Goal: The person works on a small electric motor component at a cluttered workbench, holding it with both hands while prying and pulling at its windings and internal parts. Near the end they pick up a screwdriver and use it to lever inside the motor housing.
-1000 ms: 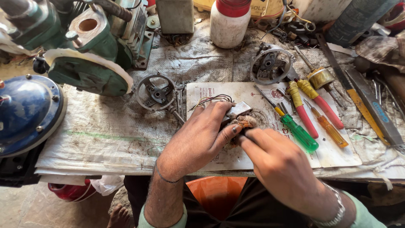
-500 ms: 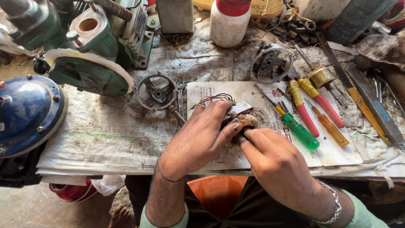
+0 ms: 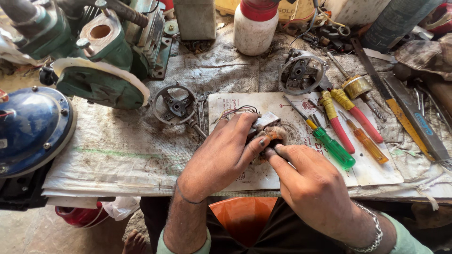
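Note:
A small motor part with copper windings (image 3: pixel 272 133) and thin wires lies on a white printed sheet (image 3: pixel 376 175) on the bench. My left hand (image 3: pixel 221 155) covers and grips it from the left, thumb pressed on the windings. From the right, my right hand (image 3: pixel 313 186) has its fingertips pinched on the same part. Most of the part is hidden under both hands. A round metal end cover (image 3: pixel 175 104) lies just left of the sheet.
Screwdrivers with green (image 3: pixel 332 146), red (image 3: pixel 365 123) and orange (image 3: pixel 369 146) handles lie to the right, beside flat files (image 3: pixel 414 124). A metal motor housing (image 3: pixel 301 73), a white jar with a red lid (image 3: pixel 254 28), green pump machinery (image 3: pixel 101 70) and a blue domed cover (image 3: pixel 30 127) stand around.
Both hands stay on the wound part; the fingers have shifted only slightly.

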The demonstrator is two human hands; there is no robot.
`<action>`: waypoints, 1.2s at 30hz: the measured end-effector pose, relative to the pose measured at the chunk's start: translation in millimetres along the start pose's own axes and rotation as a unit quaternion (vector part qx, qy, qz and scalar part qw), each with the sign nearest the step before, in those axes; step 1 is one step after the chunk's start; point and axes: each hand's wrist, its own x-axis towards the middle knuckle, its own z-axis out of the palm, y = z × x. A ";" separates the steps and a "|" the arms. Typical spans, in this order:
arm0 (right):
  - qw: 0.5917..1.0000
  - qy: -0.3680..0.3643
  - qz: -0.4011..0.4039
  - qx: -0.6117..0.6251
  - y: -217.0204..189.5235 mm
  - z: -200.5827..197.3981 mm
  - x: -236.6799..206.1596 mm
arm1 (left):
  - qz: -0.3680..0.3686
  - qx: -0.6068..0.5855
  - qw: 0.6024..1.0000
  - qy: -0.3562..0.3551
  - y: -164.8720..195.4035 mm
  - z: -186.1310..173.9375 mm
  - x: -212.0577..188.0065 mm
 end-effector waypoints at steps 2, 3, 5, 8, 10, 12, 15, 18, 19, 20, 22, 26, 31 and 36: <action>1.000 -0.001 0.001 0.011 0.5 -0.1 -0.1 | 0.006 -0.007 1.000 -0.009 -1.3 -0.9 0.3; 1.000 -0.004 0.001 0.018 0.7 -0.6 0.3 | 0.007 -0.010 1.000 -0.014 -1.7 -1.7 -0.1; 1.000 -0.004 -0.001 0.030 0.7 -1.3 1.0 | -0.004 -0.004 1.000 -0.015 -1.3 -1.5 -0.7; 0.999 0.003 -0.001 0.034 1.1 -1.1 3.0 | -0.002 -0.004 1.000 -0.016 -1.1 -1.0 -0.4; 1.000 0.006 -0.001 0.029 2.0 0.8 5.2 | -0.004 0.002 1.000 -0.016 -1.3 -1.6 -0.9; 1.000 0.006 0.002 0.015 2.9 2.8 6.7 | -0.009 0.010 1.000 -0.016 -1.0 -1.0 -1.2; 1.000 0.007 0.003 -0.004 2.6 4.5 6.9 | 0.010 0.003 1.000 -0.014 -1.8 -1.3 0.0; 1.000 0.011 0.006 -0.005 0.6 4.2 5.5 | 0.000 -0.002 1.000 -0.012 -1.4 -1.0 -0.6; 1.000 0.005 0.006 0.001 -0.1 4.1 5.4 | -0.004 -0.002 1.000 -0.012 -1.2 -0.8 -0.8; 1.000 0.000 0.007 0.007 -0.6 3.7 5.4 | -0.006 -0.003 1.000 -0.012 -0.9 -0.4 -0.7; 1.000 0.001 0.001 0.014 -1.0 3.5 6.3 | -0.006 -0.003 1.000 -0.014 -1.0 -0.8 -0.1; 1.000 0.004 -0.003 0.031 0.0 4.1 8.8 | -0.011 -0.003 1.000 -0.015 -0.4 -1.3 0.2; 0.999 0.011 -0.001 0.037 2.2 3.9 8.5 | -0.003 -0.003 1.000 -0.019 -0.3 -2.4 0.1; 0.999 0.002 0.000 0.047 3.8 2.3 8.3 | 0.008 0.004 1.000 -0.016 -1.0 -1.8 0.5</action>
